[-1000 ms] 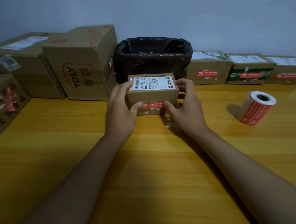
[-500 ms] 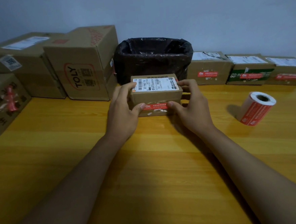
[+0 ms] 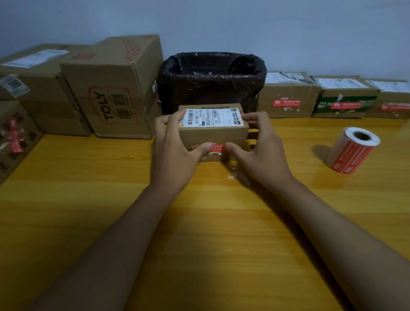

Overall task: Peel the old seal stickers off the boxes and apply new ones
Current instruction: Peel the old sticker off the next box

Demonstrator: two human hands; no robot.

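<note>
On the far left sat a box with a torn red seal [image 3: 15, 139], then the big TOLY carton [image 3: 112, 89]. At centre, on the yellow desk [image 3: 204, 228], the left hand [image 3: 174, 152] gripped the small box [image 3: 213, 133] in front of the black-lined bin [image 3: 212, 79], thumb pressing the red seal sticker [image 3: 217, 148]. The right hand [image 3: 259, 151] clasped the other side, thumb on that sticker too. Far right, the sticker roll [image 3: 352, 150] lay apart.

Both thumbs cover the ends of the red seal sticker [image 3: 217, 148], whose print is too small to read.
</note>
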